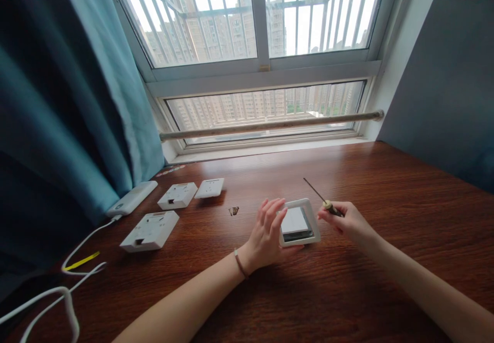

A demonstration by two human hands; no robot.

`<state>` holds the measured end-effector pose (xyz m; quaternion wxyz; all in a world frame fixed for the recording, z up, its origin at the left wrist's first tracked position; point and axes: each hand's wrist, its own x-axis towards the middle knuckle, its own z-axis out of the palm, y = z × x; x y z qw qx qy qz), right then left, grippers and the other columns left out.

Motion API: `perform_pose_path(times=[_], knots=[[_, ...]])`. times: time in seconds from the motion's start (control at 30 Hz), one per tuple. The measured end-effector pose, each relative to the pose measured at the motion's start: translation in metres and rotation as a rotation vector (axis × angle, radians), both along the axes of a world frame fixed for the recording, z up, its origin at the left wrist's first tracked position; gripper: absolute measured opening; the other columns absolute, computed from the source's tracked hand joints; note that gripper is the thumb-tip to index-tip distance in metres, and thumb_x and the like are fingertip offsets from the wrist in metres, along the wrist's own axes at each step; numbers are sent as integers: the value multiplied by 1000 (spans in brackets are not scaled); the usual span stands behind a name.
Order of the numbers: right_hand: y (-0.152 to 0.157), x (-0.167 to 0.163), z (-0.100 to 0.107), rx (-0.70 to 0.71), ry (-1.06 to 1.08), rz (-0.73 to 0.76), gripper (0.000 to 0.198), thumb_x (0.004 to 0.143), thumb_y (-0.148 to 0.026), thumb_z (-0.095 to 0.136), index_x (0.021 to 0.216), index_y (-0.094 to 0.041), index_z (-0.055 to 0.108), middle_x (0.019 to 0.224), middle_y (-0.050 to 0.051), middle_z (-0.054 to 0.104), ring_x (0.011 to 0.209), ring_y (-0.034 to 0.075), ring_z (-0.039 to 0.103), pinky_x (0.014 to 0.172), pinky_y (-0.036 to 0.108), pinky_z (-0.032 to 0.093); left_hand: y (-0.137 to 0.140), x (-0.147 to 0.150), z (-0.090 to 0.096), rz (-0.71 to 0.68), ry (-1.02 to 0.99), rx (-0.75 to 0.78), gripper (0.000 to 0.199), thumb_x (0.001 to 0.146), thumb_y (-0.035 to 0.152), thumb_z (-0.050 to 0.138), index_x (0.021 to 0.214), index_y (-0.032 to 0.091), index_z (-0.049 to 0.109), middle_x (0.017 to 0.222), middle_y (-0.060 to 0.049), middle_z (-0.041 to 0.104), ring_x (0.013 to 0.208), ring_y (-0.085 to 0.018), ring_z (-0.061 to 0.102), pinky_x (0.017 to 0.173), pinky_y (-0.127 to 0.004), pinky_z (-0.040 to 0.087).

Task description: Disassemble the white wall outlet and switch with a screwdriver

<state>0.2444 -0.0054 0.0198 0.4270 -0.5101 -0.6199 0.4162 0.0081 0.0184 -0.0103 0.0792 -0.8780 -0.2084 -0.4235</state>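
My left hand (270,229) grips a white wall switch (295,221) by its left side, thumb below and fingers over the upper edge. The switch is tilted up toward me, its square frame around a white panel with a dark strip along the bottom. In my right hand (349,222) is a screwdriver (328,207), held by its handle just right of the switch. Its thin shaft points up and to the left, apart from the switch. Several small screws (233,211) lie on the wood to the left of my left hand.
Two white mounting boxes (151,229) and a white socket plate (209,188) sit on the left of the wooden table (405,188). Behind them lies a white power bank (133,199) with a white cable (83,240). A yellow strip (82,261) lies near it. A blue curtain (127,142) hangs left.
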Motion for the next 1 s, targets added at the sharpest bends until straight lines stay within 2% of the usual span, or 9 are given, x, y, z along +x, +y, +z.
perform_pose_path(times=[0.1, 0.23, 0.37, 0.47, 0.63, 0.73, 0.9, 1.0], knots=[[-8, -14, -4, -24, 28, 54, 32, 68, -44, 68, 66, -15, 56, 49, -7, 34, 41, 4, 27, 39, 21, 19, -1, 0, 0, 23, 10, 43, 91, 71, 48, 64, 140, 15, 14, 131, -22, 37, 124, -34, 35, 102, -59, 29], [-10, -20, -9, -37, 134, 23, 31, 66, -42, 70, 63, -15, 56, 56, -4, 44, 42, 5, 33, 37, 20, 25, 2, 0, -1, 23, -7, 38, 92, 71, 47, 65, 140, 15, 14, 132, -22, 36, 125, -34, 35, 102, -58, 31], [-9, -24, -18, -148, 260, -34, 31, 64, -45, 72, 67, -17, 59, 59, -1, 58, 40, 8, 42, 39, 23, 32, 3, 0, -3, -26, -15, -38, 94, 73, 44, 66, 142, 19, 7, 136, -20, 32, 130, -34, 30, 102, -56, 33], [-10, -26, -22, -118, 268, -44, 27, 66, -43, 71, 67, -18, 61, 60, 1, 64, 41, 10, 46, 42, 25, 35, 2, -1, -4, -60, -17, -99, 95, 73, 42, 66, 142, 22, 4, 139, -19, 28, 133, -34, 26, 103, -55, 33], [-12, -23, -12, 16, 124, -106, 23, 71, -42, 65, 69, -19, 66, 60, 2, 63, 43, 11, 42, 43, 26, 37, 2, -1, -4, -65, -24, -188, 105, 69, 46, 70, 142, 23, -3, 145, -21, 19, 134, -35, 24, 102, -54, 34], [-5, -9, -5, 88, 25, -204, 27, 74, -42, 61, 63, -18, 65, 58, 2, 61, 42, 10, 40, 41, 25, 34, 5, 2, -4, -39, -14, -273, 108, 67, 47, 71, 141, 22, -3, 145, -23, 16, 136, -35, 19, 105, -57, 28], [23, 38, -4, 181, -131, -474, 38, 73, -48, 57, 62, -13, 66, 65, 6, 65, 42, 10, 42, 41, 25, 31, 11, 4, -5, 26, 40, -485, 96, 69, 43, 70, 140, 20, 9, 144, -19, 24, 137, -33, 17, 109, -57, 20], [38, 69, -6, 221, -433, -654, 42, 72, -49, 55, 75, -11, 72, 54, 5, 61, 50, 16, 52, 46, 26, 32, 13, 4, -6, 46, 75, -583, 84, 72, 38, 68, 138, 19, 18, 143, -18, 29, 137, -31, 19, 110, -55, 20]])
